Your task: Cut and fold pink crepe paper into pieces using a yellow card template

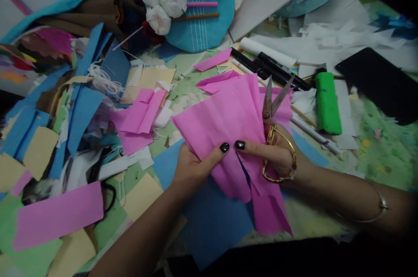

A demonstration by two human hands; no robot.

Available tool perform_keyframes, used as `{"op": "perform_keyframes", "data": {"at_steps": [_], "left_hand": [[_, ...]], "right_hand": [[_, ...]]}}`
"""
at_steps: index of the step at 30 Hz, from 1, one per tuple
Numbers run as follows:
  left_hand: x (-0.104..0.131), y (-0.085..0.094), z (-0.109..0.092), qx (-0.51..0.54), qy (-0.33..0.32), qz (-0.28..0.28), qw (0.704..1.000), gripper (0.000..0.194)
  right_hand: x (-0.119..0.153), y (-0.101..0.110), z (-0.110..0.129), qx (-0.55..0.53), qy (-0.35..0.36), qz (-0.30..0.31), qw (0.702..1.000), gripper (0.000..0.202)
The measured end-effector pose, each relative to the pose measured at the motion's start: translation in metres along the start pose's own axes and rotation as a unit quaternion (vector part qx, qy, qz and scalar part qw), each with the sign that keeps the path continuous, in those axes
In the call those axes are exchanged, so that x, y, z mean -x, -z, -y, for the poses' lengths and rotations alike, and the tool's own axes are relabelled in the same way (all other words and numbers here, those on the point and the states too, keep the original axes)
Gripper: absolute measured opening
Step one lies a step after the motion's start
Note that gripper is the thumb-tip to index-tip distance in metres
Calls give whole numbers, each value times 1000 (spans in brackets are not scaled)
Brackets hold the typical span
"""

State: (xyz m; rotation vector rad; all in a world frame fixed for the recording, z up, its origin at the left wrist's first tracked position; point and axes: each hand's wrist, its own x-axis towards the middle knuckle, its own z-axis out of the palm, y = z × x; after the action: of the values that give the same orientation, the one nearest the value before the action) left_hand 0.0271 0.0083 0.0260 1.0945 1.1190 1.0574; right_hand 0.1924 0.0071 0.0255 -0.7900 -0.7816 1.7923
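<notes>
Pink crepe paper (222, 116), folded in layers, hangs between my two hands above the table, with a slit or gap running up from its lower edge. My left hand (199, 163) is closed on its left side, thumb on top and fingers hidden beneath. With thumb and fingers my right hand (277, 148) pinches the right side of the paper. Gold-handled scissors (268, 109) also hang on that hand, their blades parted and pointing away from me. Below the paper lies a blue sheet (212, 224).
Pink scraps (140, 116), a pink strip (60, 214) and blue strips (85, 111) crowd the left. Black markers (261, 65), a green block (328, 103) and a black flat object (379, 81) lie right. A blue paper piece with white flowers (202, 11) stands behind.
</notes>
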Motion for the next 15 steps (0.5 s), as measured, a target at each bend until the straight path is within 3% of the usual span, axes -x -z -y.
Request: {"op": "perform_keyframes", "data": {"at_steps": [11,15], "left_hand": [[2,-1,1,77,41,52,995,26],[2,0,0,86,40,64,993,21]], "right_hand": [[-1,-2,1,-15,-19,24,999,36],[-1,-2,3,5,-14,23,1000,27]]}}
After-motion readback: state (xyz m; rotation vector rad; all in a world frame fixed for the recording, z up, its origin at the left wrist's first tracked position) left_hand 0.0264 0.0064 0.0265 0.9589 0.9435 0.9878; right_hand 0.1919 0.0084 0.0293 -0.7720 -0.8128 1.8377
